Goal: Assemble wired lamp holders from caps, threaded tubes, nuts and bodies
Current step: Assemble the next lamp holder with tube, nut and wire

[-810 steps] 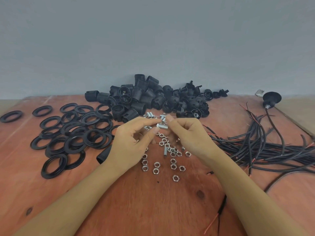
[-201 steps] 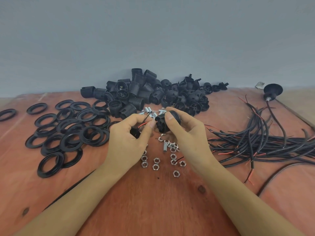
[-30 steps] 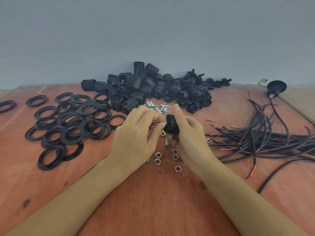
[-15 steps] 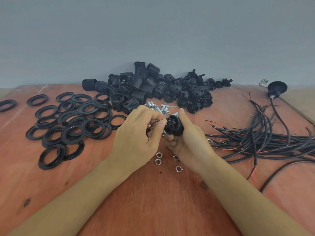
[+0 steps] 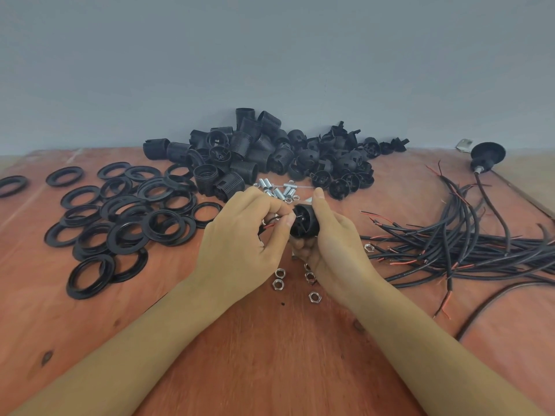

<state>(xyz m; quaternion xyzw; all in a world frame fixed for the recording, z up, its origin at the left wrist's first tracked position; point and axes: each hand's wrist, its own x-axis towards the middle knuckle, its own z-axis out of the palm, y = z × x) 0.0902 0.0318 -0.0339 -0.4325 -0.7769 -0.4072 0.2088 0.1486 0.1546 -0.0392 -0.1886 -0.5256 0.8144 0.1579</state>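
Note:
My right hand (image 5: pixel 333 244) grips a black lamp holder cap (image 5: pixel 303 222) above the middle of the table, its hollow side turned toward my left hand. My left hand (image 5: pixel 240 244) pinches the red and black wire ends (image 5: pixel 269 224) right at the cap's opening. The cable's run below my hands is hidden. Loose steel nuts (image 5: pixel 279 279) lie on the wood under my hands. Short threaded tubes (image 5: pixel 279 189) lie just beyond my fingers. A heap of black holder bodies and caps (image 5: pixel 270 157) sits at the back.
Several black threaded rings (image 5: pixel 120 217) are spread over the left of the wooden table (image 5: pixel 270 355). A bundle of black cables (image 5: pixel 468 244) with red cores fills the right side. One wired cap (image 5: pixel 486 156) stands at the far right by the wall.
My right hand has tipped the cap so that its hollow side faces my left hand more. My left fingers have stayed at the opening with the wire ends.

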